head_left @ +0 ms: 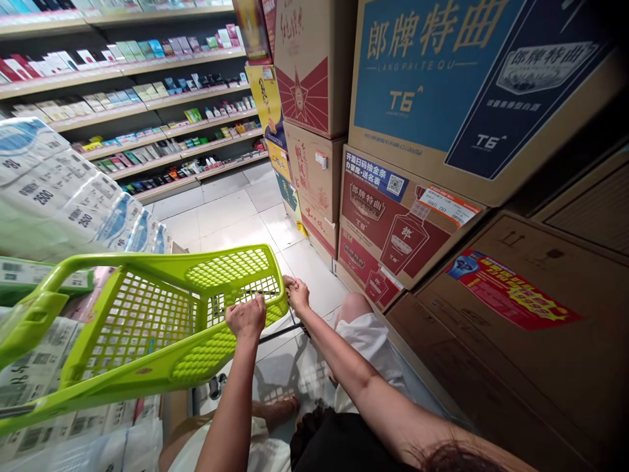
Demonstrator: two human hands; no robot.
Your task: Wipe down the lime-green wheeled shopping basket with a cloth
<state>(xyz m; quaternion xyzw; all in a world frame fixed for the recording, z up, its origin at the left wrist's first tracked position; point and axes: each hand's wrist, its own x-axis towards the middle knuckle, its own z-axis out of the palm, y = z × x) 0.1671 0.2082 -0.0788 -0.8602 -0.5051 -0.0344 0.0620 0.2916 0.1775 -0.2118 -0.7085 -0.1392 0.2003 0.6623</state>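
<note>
A lime-green plastic shopping cart (147, 308) with a lattice basket reaches in from the left, its handle end at the far left. My left hand (247, 318) is closed over the cart's near side rim, close to the front corner. Farther round that end, my right hand (297, 295) has its fingers curled at the rim. Nothing is seen lying in the basket except what shows through its holes. Both sets of fingertips are partly hidden behind the rim and the knuckles. A dark bar of the cart's frame and a wheel (215, 387) show underneath.
Stacked cartons (417, 85) wall off the right side, several with price labels. Wrapped paper packs (73, 190) are piled along the left. Shelves (147, 98) of small boxes and bottles stand at the back. Pale floor tiles (226, 219) run between. My knees and sandalled foot are below.
</note>
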